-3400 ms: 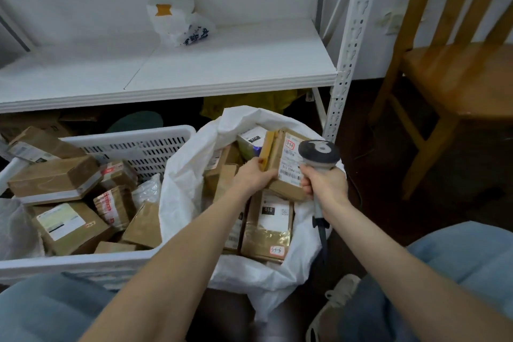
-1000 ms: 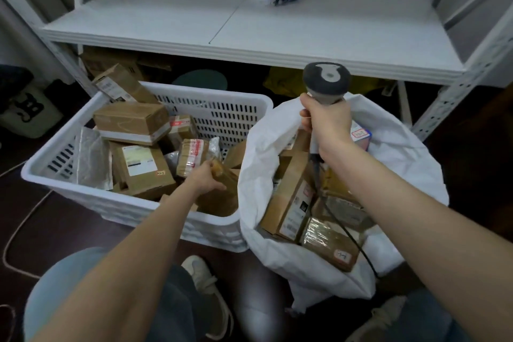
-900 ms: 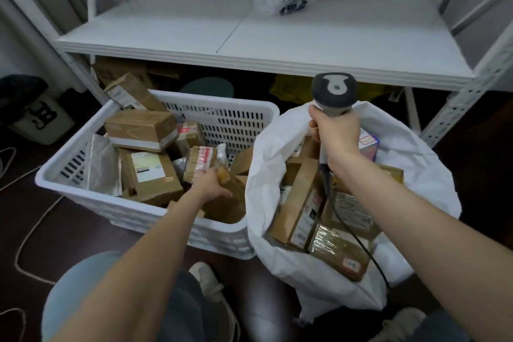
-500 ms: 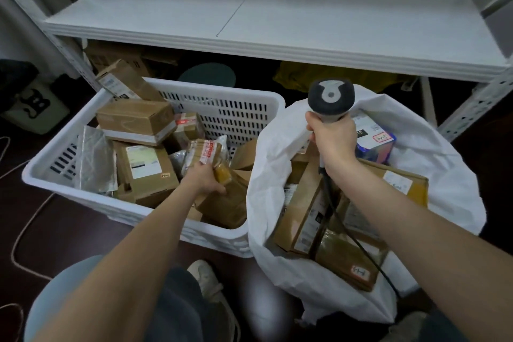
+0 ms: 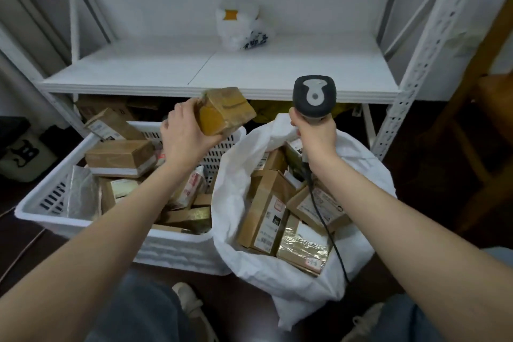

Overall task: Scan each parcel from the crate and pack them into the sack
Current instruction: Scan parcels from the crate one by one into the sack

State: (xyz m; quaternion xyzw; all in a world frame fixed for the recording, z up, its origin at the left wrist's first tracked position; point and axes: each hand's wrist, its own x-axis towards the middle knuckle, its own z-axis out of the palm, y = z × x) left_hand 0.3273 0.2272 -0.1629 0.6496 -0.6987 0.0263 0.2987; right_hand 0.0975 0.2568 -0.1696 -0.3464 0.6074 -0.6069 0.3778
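My left hand [image 5: 184, 136] grips a small brown taped parcel [image 5: 224, 110], raised above the far right corner of the white slotted crate [image 5: 177, 247]. Several brown parcels lie in the crate, among them a box with a white band [image 5: 119, 157]. My right hand [image 5: 315, 133] holds a grey barcode scanner [image 5: 314, 97] upright over the open white sack [image 5: 299, 283]; its black cable runs down into the sack. Several labelled boxes lie in the sack, one of them a foil-wrapped parcel [image 5: 302, 247]. The held parcel is left of the scanner head, apart from it.
A white metal shelf [image 5: 222, 75] stands behind, with a white plastic bag [image 5: 241, 28] on it. More cartons sit under the shelf at the left. A wooden chair [image 5: 488, 125] is at the right. My knees and shoes are at the bottom.
My left hand has lifted the small brown parcel out of the crate and raised it toward the scanner. The scanner hand has stayed over the sack.
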